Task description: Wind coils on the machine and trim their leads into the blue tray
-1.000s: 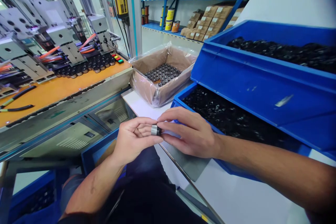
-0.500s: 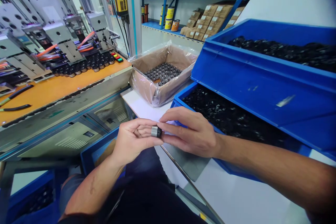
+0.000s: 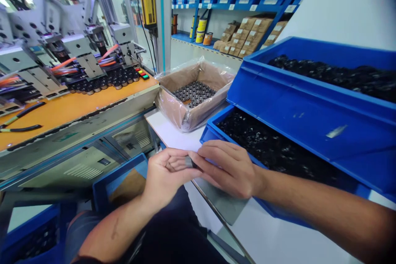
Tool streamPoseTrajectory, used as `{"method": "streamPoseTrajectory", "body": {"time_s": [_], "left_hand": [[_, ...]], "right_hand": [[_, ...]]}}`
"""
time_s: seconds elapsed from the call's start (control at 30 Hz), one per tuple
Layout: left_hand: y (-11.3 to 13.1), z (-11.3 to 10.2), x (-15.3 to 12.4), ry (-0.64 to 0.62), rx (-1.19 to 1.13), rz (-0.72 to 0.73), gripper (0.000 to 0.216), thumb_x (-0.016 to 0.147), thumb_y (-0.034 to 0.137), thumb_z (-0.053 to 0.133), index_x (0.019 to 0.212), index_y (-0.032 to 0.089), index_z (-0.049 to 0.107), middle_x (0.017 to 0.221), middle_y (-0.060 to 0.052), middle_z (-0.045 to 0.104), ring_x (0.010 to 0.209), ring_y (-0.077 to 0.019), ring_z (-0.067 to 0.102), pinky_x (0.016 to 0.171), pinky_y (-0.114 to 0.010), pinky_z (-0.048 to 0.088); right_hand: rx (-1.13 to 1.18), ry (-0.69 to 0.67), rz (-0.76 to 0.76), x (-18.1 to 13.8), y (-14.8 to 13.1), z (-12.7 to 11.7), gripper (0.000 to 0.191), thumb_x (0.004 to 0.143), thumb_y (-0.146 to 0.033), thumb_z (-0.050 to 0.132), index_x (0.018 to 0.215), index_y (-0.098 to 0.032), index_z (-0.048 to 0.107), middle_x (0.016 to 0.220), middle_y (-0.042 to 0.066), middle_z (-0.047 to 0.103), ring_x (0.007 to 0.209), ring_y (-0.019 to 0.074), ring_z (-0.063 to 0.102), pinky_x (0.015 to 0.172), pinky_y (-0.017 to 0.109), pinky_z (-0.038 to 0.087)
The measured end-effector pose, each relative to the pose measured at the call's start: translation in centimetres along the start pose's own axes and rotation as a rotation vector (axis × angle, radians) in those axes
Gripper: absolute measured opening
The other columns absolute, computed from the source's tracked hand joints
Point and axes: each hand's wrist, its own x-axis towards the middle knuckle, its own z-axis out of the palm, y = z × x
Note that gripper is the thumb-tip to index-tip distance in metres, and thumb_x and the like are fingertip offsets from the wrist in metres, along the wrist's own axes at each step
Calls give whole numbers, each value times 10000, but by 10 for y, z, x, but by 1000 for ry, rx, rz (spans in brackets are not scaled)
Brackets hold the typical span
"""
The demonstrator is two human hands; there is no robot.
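Observation:
Both hands meet in front of me around a small silver-and-black cylindrical part [image 3: 189, 162]. My left hand [image 3: 163, 176] cradles the ribbed silver end, with the thumb below and the fingers curled behind. From the right, the fingers of my right hand [image 3: 229, 169] close over the black end and hide most of it. The part is slightly blurred. Just beyond the right hand is a lower blue bin [image 3: 213, 131] holding many small black pieces.
An upper blue bin [image 3: 287, 90] of black pieces overhangs the lower one. Behind the hands, a plastic-lined cardboard box [image 3: 173, 109] holds rows of parts. At left, a machine bench [image 3: 123, 90] carries black-topped parts and pliers [image 3: 23, 111]. A blue crate [image 3: 98, 185] sits below.
The right fingers have closed further over the part, covering its black end. Both hands appear slightly lower and farther right as the whole view shifts.

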Motion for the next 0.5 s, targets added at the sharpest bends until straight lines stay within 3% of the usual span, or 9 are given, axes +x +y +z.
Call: {"method": "streamPoseTrajectory", "body": {"time_s": [0.07, 0.17, 0.33, 0.4, 0.5], "left_hand": [[-2, -1, -2, 4, 40, 124, 409, 560, 101, 899, 928, 202, 750, 879, -36, 790, 781, -149, 744, 748, -236, 615], [-1, -11, -3, -100, 280, 320, 427, 674, 149, 849, 1085, 209, 750, 1031, -95, 769, 822, -166, 737, 764, -250, 608], [4, -21, -4, -180, 575, 616, 272, 773, 238, 785, 1034, 162, 775, 990, -135, 756, 855, -193, 724, 763, -263, 587], [8, -23, -7, -154, 605, 633, 251, 812, 259, 749, 1033, 142, 769, 988, -139, 766, 831, -185, 729, 764, -256, 582], [17, -33, -14, -109, 707, 548, 241, 852, 294, 708, 1040, 154, 763, 824, -86, 779, 679, -149, 715, 663, -222, 561]], "right_hand": [[58, 2, 67, -1, -2, -1, 236, 887, -76, 589, 1118, -37, 618, 934, 149, 659, 915, 241, 663, 739, 364, 618], [147, 3, 220, 0, -11, -4, 237, 887, -45, 587, 1119, -83, 614, 987, 135, 679, 948, 208, 672, 835, 317, 626], [197, -68, 299, 2, -23, 0, 139, 948, -128, 554, 1064, -126, 630, 958, 99, 688, 884, 162, 686, 808, 239, 622], [189, -97, 258, 2, -13, -2, 147, 952, -180, 576, 1077, -125, 630, 971, 106, 692, 887, 179, 689, 797, 260, 624], [128, -112, 173, 6, 23, -20, 257, 917, -265, 657, 1134, -128, 652, 1033, 120, 696, 927, 221, 682, 833, 315, 606]]}}
